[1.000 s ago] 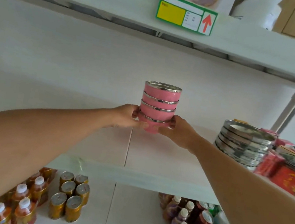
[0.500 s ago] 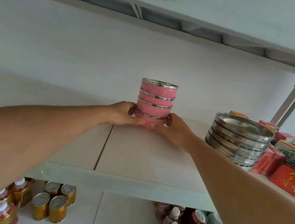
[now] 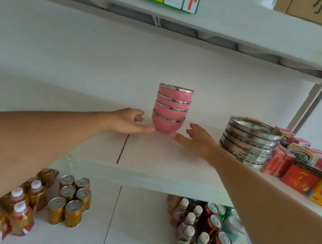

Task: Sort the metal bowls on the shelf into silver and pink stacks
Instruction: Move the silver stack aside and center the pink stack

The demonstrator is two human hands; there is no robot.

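We should draw both hands straight apart, brushing nothing, so the stack of four pink steel-rimmed metal bowls (image 3: 171, 109) stands steady. It sits between our left hand (image 3: 129, 121), thumb tip at its base, and our right hand (image 3: 196, 139), fingers spread, just clear.

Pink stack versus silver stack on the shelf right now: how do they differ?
The pink stack is narrow and tall, four bowls with pink sides; the silver stack is wider, all bare metal, with more bowls. The pink stack stands mid-shelf between the left hand and right hand; the silver stack sits to the right, against the red boxes. Both are nested rim-up on the same shelf.
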